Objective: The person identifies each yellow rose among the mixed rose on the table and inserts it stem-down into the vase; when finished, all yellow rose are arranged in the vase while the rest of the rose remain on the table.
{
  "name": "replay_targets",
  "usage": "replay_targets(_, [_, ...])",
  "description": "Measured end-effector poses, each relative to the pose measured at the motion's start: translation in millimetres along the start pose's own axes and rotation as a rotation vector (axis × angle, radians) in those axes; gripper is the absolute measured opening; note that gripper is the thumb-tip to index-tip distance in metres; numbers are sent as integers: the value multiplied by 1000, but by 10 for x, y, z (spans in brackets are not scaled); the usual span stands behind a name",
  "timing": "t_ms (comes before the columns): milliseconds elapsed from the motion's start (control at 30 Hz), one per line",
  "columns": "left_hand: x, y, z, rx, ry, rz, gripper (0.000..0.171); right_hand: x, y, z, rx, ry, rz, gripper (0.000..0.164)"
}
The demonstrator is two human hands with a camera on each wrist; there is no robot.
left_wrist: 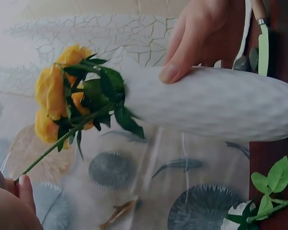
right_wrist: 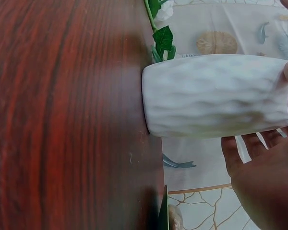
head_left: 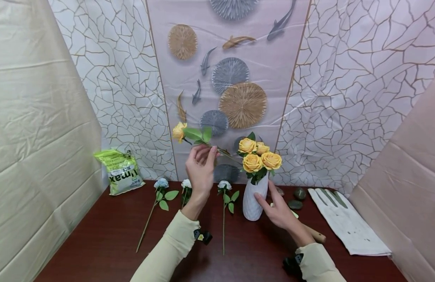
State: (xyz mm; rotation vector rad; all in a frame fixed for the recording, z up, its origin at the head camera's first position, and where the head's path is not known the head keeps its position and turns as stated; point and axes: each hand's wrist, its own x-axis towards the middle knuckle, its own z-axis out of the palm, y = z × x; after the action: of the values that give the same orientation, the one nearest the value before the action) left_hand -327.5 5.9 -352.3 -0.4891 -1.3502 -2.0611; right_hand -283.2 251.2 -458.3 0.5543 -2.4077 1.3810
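Between thumb and fingers, my left hand (head_left: 200,168) pinches the stem of a yellow rose (head_left: 179,132), whose bloom points up and left. In the left wrist view its stem (left_wrist: 69,134) slants to the mouth of the white textured vase (left_wrist: 197,105); the stem's lower end is hidden among leaves. Several yellow roses (head_left: 253,162) with green leaves stand in the vase. My right hand (head_left: 280,211) grips the vase from the right, thumb on the near side and fingers behind. The vase leans slightly, its base at the dark red table (right_wrist: 77,120).
On the left lie a blue rose (head_left: 161,183) and two white ones, one (head_left: 186,183) partly behind my left arm, the other (head_left: 224,185) nearer the vase. A green bag (head_left: 122,174) stands back left. Stones (head_left: 299,193), a wood-handled knife (left_wrist: 263,48) and white gloves (head_left: 349,223) lie right.
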Motion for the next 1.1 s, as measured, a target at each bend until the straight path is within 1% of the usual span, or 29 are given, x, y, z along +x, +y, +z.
replay_targets(133, [-61, 104, 119, -12, -31, -2, 27, 3, -47, -12, 29, -6, 14, 72])
replay_targets(233, [-115, 176, 195, 10, -51, 4, 24, 4, -44, -18, 28, -6, 20, 72])
replay_targets(367, [-175, 169, 265, 50, -86, 27, 23, 3, 1, -8, 9, 2, 22, 72])
replay_targets(500, [-220, 80, 315, 56, -115, 24, 26, 5, 45, -2, 1, 5, 14, 71])
replay_targets(567, [-243, -13, 331, 74, -124, 21, 26, 5, 50, -1, -2, 9, 13, 72])
replay_targets(733, [-319, -212, 362, 166, -140, 7, 23, -4, 30, 3, -20, 16, 15, 73])
replay_targets(867, [-378, -278, 379, 202, -148, 3, 20, -6, 20, 3, -17, 18, 7, 73])
replay_targets(1100, [-412, -323, 428, 222, -148, 9, 17, 3, 45, -2, -15, 18, -3, 73])
